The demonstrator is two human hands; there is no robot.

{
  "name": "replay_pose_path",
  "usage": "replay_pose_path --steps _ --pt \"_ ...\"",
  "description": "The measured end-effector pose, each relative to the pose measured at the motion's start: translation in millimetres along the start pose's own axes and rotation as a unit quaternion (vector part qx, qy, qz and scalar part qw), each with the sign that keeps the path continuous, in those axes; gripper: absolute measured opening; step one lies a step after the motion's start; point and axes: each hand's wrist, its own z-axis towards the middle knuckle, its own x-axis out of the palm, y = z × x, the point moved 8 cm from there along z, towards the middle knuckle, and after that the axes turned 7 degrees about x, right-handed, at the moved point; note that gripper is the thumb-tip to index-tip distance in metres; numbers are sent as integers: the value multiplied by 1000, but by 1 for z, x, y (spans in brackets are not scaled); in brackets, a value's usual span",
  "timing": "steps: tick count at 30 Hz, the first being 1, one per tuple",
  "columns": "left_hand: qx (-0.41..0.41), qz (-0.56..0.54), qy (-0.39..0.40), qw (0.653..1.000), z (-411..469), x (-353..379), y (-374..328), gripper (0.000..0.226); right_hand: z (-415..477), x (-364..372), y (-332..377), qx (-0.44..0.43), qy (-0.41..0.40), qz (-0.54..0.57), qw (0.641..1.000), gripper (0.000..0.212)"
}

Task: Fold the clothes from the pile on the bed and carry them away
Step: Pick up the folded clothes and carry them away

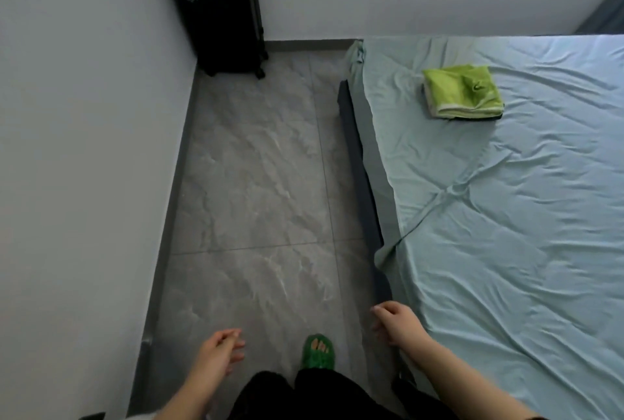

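A folded lime-green garment [462,92] lies on the bed [506,217], near its far left corner, on a wrinkled light blue-green sheet. My left hand [221,350] hangs over the floor at the lower middle, fingers loosely curled, holding nothing. My right hand [393,321] hangs beside the bed's near left edge, fingers loosely curled and empty. Both hands are far from the green garment. No pile of clothes shows in this view.
A grey tiled floor strip [256,183] runs between the white left wall [84,149] and the bed. A black suitcase [226,14] with a checked cloth on top stands in the far corner. My foot in a green slipper [317,352] is on the floor.
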Motion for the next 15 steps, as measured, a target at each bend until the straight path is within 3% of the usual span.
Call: replay_pose_path --steps 7,15 --pt "7 14 -25 1000 89 -16 -94 16 77 -9 179 -48 0 74 996 15" --pt "21 54 17 998 229 -1 -249 21 156 -20 277 -4 -16 103 995 16"
